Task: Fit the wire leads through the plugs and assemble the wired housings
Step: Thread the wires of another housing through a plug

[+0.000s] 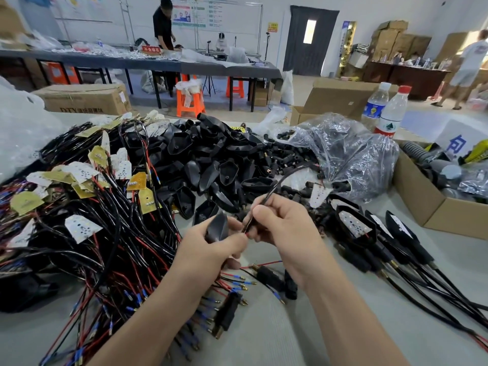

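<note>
Left grip [214, 249] curled round one black housing [217, 227], held above the counter [264, 339] just in front of the body. Housing's long axis near upright, tilted a little right, tapered tip uppermost; lower end hidden in the palm.

Right grip [285, 228] touching the left at the fingertips, thumb and forefinger pinched on a black wire lead [269, 192]. Lead's axis diagonal: rising from the pinch up and to the right, then arcing toward the clear bag of plugs [343, 149]. Red stripped end [246, 234] poking out below the pinch, pointing down-left at the housing's base. Cannot tell whether it has entered the housing.

Heap of empty housings [211, 159] beyond the hands. Tangle of red and black harnesses with small LED boards [92, 207] to the left. Row of finished housings [356, 225] to the right, boards facing up, cables trailing toward the near right edge. Loose plugs [266, 276] lying on the counter under the wrists, brass tips mixed in direction. Open cardboard box [433, 207] at far right; two water bottles [383, 107] behind the bag.
</note>
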Tool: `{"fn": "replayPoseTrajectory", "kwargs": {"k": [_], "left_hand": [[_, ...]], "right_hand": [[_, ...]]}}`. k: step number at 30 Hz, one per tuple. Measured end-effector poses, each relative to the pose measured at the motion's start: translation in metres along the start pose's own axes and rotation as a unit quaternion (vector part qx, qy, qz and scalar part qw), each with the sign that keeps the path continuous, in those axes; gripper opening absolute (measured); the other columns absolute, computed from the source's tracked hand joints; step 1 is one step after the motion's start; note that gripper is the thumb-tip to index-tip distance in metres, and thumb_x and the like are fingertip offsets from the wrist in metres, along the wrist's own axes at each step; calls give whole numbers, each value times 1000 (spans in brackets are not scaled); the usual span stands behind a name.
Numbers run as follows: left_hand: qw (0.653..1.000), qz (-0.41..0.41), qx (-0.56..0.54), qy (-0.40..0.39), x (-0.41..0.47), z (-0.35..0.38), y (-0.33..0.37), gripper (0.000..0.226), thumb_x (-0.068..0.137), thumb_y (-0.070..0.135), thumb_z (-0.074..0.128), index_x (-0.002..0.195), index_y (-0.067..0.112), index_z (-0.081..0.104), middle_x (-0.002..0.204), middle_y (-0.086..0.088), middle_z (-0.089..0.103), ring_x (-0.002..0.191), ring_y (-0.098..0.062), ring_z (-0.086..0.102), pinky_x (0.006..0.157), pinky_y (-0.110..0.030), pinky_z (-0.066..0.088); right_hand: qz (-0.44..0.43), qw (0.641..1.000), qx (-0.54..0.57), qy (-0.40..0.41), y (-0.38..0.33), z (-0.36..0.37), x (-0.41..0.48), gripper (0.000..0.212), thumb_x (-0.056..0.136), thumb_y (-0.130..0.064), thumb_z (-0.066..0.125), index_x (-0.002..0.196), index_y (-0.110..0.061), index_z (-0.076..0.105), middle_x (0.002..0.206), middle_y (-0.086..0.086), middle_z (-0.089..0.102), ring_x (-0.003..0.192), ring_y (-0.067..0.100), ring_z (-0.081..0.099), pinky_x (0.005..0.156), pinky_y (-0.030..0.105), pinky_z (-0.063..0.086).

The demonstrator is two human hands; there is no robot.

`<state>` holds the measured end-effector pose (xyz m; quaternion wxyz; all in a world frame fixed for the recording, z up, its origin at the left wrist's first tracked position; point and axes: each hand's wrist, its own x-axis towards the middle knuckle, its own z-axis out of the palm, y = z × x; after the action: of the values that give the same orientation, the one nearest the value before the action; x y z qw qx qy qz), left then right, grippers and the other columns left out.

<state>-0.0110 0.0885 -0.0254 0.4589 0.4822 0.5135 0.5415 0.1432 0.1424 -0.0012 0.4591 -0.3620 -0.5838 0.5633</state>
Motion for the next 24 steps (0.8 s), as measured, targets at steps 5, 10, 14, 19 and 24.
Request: {"fn": "replayPoseTrajectory", "kwargs": {"k": [5, 10, 14, 19, 24], "left_hand": [[998, -52, 7, 14, 4, -3, 6, 34, 77, 46, 66, 103, 28, 77, 79, -1, 62, 71, -17, 61, 69, -35, 50], [997, -78, 1, 0, 3, -3, 7, 27, 81, 48, 57, 86, 27, 73, 77, -1, 69, 67, -17, 66, 50, -28, 50], [998, 25, 35, -37, -6, -1, 9, 49, 97, 59, 45, 80, 19, 68, 80, 1, 72, 72, -9, 64, 64, -16, 50], [998, 54, 6, 40, -3, -5, 10, 29, 74, 38, 87, 92, 16, 80, 92, -11, 78, 85, -18, 75, 71, -16, 56], [997, 60, -15, 40, -2, -3, 9, 56, 57, 49, 91, 105, 22, 81, 88, 0, 79, 82, -9, 74, 72, -19, 57]], "right_hand": [[-85, 996, -1, 28, 0, 2, -5, 14, 99, -3, 52, 89, -6, 60, 77, 25, 68, 61, 26, 63, 56, 29, 51], [-87, 995, 44, 9, 2, 13, -10, 15, 99, 0, 52, 89, -6, 61, 74, 24, 69, 60, 25, 65, 55, 29, 53], [-88, 996, -1, -7, 7, 14, -12, 19, 95, -6, 61, 81, -15, 69, 64, 12, 66, 54, 20, 60, 52, 27, 49], [-59, 994, -94, -22, 11, 12, -10, 12, 88, -22, 68, 80, -23, 76, 52, -4, 54, 53, 18, 44, 54, 29, 37], [-75, 988, -132, -22, 8, 12, -12, 15, 89, -21, 66, 78, -24, 75, 50, -4, 52, 52, 17, 45, 53, 32, 41]]}}
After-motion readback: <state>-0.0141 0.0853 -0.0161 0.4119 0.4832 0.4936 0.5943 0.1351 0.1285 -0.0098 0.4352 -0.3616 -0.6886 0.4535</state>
